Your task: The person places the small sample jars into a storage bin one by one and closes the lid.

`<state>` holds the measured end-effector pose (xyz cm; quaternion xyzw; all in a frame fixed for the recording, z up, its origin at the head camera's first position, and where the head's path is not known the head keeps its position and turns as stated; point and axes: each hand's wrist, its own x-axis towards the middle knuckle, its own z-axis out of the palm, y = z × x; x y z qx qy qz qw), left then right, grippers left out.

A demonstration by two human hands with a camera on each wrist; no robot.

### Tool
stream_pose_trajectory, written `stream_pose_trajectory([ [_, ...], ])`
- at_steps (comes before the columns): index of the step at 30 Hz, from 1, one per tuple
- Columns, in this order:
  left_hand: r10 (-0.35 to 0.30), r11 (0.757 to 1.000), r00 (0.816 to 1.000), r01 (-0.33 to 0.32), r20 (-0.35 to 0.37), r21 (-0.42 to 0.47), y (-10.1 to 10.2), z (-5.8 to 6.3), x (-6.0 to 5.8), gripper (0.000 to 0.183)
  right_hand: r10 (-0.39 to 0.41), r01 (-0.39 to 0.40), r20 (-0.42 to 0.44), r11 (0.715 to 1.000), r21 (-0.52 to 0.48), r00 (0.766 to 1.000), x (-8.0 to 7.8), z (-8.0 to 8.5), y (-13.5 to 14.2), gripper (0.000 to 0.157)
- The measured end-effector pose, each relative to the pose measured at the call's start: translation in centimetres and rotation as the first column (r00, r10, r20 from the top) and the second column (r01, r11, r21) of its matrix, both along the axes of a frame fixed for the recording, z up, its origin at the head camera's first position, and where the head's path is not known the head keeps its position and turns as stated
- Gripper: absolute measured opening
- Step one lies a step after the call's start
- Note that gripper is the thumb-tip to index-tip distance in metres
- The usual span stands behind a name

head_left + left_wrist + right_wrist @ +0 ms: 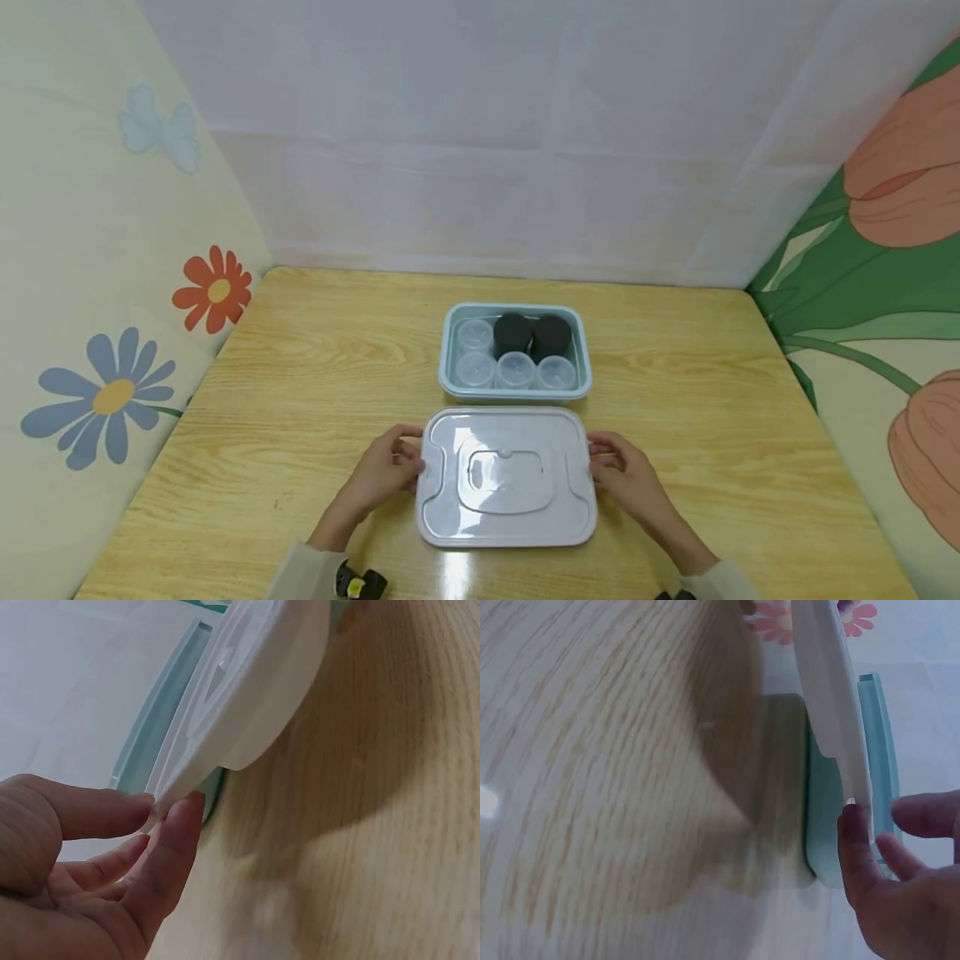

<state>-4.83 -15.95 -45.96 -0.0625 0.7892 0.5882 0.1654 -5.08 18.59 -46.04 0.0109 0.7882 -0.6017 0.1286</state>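
Observation:
A white rectangular lid (442, 479) with rounded corners is held level, raised off the table, in front of a light blue-green box (514, 397). My left hand (385, 471) pinches its left edge, thumb on top and fingers beneath, as the left wrist view shows. At the opposite edge my right hand (628, 479) holds the lid, with a finger under it; in the right wrist view the thumb looks slightly off the surface. Inside the uncovered box stand two black round-topped containers (552, 336) and several clear-topped round ones (515, 370).
The wood-grain table (322, 358) carries the box near its middle. A white cloth (480, 167) hangs behind the far edge. Flower-printed panels (75, 250) stand along both sides. Dark devices (363, 583) are strapped at the wrists.

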Motion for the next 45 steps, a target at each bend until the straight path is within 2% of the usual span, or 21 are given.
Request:
stream_pose_trajectory([
  [6,-0.01,0.999,0.999,0.011,-0.04,0.034,-0.2,1.1,0.3,0.051,0.055,-0.061,-0.124,0.997,-0.041,0.991,0.3,0.9,0.3,0.035],
  [13,-0.028,0.997,0.995,0.034,-0.092,0.071,-0.3,2.0,0.5,0.055,0.062,-0.066,-0.195,0.998,-0.011,0.979,0.4,1.6,0.5,0.033],
  [17,-0.003,0.997,0.995,0.011,-0.1,0.076,-0.3,2.2,0.4,0.053,0.084,-0.09,-0.211,0.996,-0.016,0.974,0.3,1.7,0.8,0.036],
  [22,0.056,0.995,0.994,-0.048,-0.092,0.087,0.0,2.4,0.5,0.049,0.102,-0.113,-0.226,0.993,-0.037,0.969,0.2,1.9,1.0,0.038],
  [26,0.086,0.991,0.992,-0.075,-0.096,0.109,0.1,2.6,0.6,0.04,0.118,-0.132,-0.251,0.99,-0.042,0.961,0.1,2.3,1.2,0.039],
  [32,0.073,0.99,0.985,-0.053,-0.159,0.129,0.0,2.8,0.7,0.026,0.157,-0.182,-0.333,0.982,-0.046,0.93,-0.1,2.9,1.6,0.038],
  [38,0.082,0.984,0.982,-0.052,-0.169,0.173,0.0,3.2,0.7,0.028,0.183,-0.192,-0.308,0.981,0.002,0.934,-0.6,3.1,2.2,0.037],
  [45,0.034,0.982,0.969,0.012,-0.245,0.186,-0.2,3.1,0.7,0.03,0.202,-0.218,-0.321,0.976,-0.012,0.925,-0.7,3.9,2.6,0.037],
])
